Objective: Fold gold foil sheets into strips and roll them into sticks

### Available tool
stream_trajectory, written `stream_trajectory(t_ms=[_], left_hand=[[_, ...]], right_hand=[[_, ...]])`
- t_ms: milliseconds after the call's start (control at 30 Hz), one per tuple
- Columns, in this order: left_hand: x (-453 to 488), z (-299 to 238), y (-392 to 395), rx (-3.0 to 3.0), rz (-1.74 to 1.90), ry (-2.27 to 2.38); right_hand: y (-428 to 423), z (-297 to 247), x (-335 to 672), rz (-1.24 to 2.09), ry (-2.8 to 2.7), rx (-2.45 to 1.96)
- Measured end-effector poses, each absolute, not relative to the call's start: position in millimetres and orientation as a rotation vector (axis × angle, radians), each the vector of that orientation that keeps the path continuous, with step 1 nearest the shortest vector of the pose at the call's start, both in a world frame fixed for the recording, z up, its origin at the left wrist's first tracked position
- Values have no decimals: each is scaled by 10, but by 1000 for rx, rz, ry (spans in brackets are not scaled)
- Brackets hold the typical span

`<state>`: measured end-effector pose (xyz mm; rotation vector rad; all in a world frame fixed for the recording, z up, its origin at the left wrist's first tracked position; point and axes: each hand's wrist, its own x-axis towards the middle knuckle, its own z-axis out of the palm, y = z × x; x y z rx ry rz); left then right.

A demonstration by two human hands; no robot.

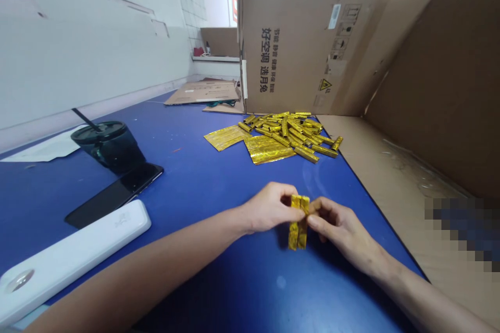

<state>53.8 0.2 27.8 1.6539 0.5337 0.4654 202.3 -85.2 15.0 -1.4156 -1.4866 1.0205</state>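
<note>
Between my two hands, a piece of shiny gold foil (298, 237) is held upright above the blue table, folded lengthwise with a crease down its middle. My left hand (273, 208) pinches its left side between thumb and fingers. On the other side, my right hand (336, 223) grips the right edge, thumb against fingertips. Farther off lies a pile of rolled gold foil tubes (297, 132). Flat gold foil sheets (269, 150) rest against the near side of that pile, with another foil sheet (224, 138) to their left.
A dark cup with a straw (113, 148) stands at the left beside a black phone (117, 192). A long white device (78, 260) lies nearer. Large cardboard boxes (297, 47) rise behind and right of the blue table (187, 166). Flattened cardboard (203, 92) lies at the back.
</note>
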Motion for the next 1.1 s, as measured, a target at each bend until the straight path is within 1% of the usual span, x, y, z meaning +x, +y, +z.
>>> stream_trajectory(t_ms=[133,367,500,633,833,1033,1100], left_hand=[[533,244,-60,1735,303,484],[565,214,-45,1410,242,490],[547,219,-14,1517,293,557],[526,221,21,1625,252,524],[534,205,63,1501,306,597],[528,199,84,1636,408,681],[530,199,83,1637,423,680]], right_hand=[[-860,138,2016,979,-1534,-1427],[-873,94,2027,817,-1360,-1433],[-850,97,2037,887,-1323,-1453],[-833,90,2039,963,-1386,-1441],[-832,80,2072,745,-1298,-1495],[-817,55,2070,905,-1280,-1455],[-815,58,2065,903,-1283,-1472]])
